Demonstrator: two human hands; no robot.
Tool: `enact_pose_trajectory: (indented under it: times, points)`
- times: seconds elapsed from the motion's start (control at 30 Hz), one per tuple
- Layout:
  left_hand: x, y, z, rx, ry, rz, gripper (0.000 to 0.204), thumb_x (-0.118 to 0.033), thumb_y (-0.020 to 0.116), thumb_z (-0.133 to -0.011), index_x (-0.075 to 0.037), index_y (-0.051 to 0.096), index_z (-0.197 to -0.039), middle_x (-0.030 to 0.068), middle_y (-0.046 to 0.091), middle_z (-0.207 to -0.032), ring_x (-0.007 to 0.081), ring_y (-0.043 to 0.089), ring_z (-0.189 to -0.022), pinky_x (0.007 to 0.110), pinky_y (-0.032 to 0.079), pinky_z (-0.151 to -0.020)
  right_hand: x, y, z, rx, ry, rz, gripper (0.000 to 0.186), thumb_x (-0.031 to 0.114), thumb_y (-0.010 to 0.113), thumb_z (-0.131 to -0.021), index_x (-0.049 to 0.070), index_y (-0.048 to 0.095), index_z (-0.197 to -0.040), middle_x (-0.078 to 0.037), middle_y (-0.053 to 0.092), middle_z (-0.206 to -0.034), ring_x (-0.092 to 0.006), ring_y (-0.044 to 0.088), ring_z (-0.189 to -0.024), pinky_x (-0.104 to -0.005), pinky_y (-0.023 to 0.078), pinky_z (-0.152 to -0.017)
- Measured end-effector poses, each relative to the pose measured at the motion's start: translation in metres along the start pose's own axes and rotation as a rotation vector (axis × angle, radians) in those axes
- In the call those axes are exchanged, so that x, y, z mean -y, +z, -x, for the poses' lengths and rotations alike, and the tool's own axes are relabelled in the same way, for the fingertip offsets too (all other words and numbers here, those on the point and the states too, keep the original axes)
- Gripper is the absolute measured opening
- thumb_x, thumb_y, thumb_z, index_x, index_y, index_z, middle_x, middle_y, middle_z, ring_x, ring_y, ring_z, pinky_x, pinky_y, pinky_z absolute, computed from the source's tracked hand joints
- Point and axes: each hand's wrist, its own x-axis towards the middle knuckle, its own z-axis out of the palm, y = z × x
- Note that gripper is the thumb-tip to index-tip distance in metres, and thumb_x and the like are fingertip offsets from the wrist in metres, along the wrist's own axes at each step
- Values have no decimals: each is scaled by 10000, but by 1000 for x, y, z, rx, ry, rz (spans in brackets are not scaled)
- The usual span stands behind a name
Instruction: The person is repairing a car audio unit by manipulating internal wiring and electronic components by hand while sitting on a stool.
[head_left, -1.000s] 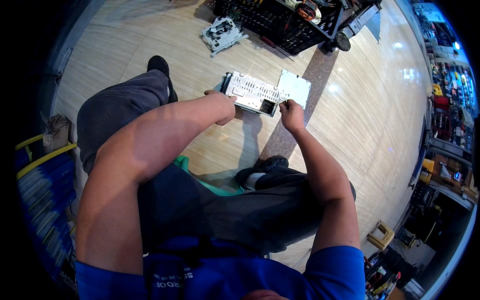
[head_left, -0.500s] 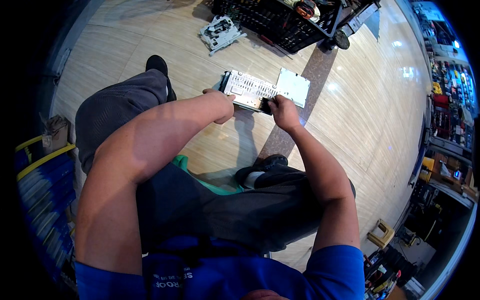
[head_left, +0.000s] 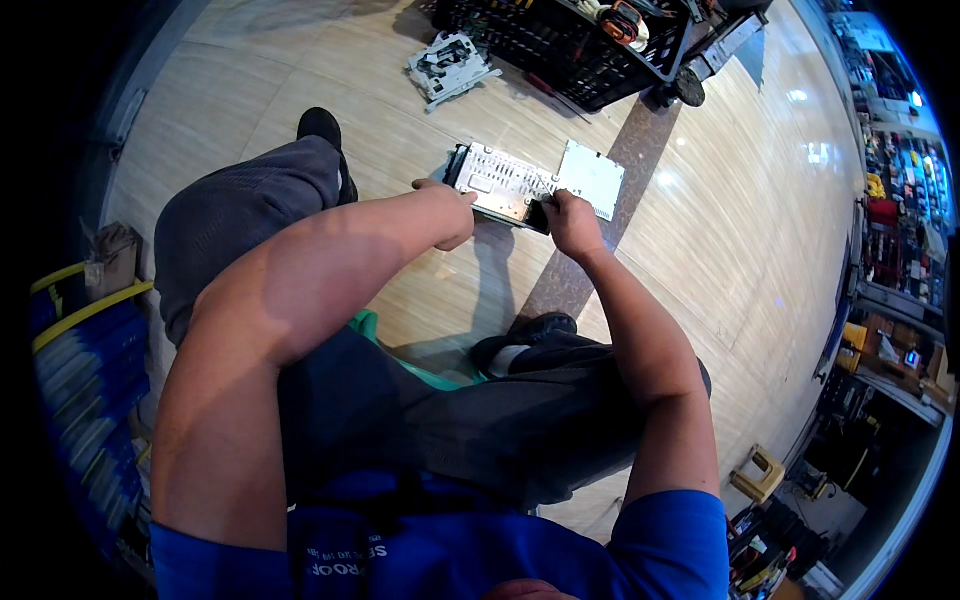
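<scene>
A flat silver metal electronics case (head_left: 500,182) with rows of slots, like a car stereo's, is held between my two hands above the floor. My left hand (head_left: 450,215) is closed on its left end, with the fingers partly out of sight. At the opposite end, my right hand (head_left: 575,222) pinches the corner by a dark part. Just beyond the right hand lies a pale square metal plate (head_left: 594,178). Whether the plate touches the case I cannot tell.
Farther off on the tiled floor lies a metal mechanism frame (head_left: 448,70). Behind it stands a black plastic crate (head_left: 590,75) with coiled cables (head_left: 624,22). A green stool (head_left: 430,378) shows partly beneath me. Blue bins (head_left: 95,370) stand at left, a small yellow stool (head_left: 757,474) at right.
The view has shifted slightly, so the floor things sit a little lower and to the right. Both hands keep their hold on the case.
</scene>
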Motion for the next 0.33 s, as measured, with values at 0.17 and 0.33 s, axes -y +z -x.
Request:
enact_pose_trajectory:
  times: [0.17, 0.33]
  points:
    - [-1, -1, 0, 9, -26, 50, 843, -120, 667, -786, -173, 261, -1523, -18, 11, -1623, 365, 413, -1345, 641, 329, -1047, 18, -4, -1, 58, -34, 15, 212, 208, 592, -883, -2, 622, -890, -256, 653, -877, -429, 629, -855, -484, 493, -754]
    - [-2, 4, -1, -35, -31, -60, 901, -141, 713, -765, -195, 241, -1531, -42, 117, -1616, 259, 519, -1272, 514, 444, -927, 23, -7, -7, 102, -44, 59, 211, 213, 577, -883, 7, 617, -901, -261, 651, -896, -426, 625, -885, -490, 493, -784]
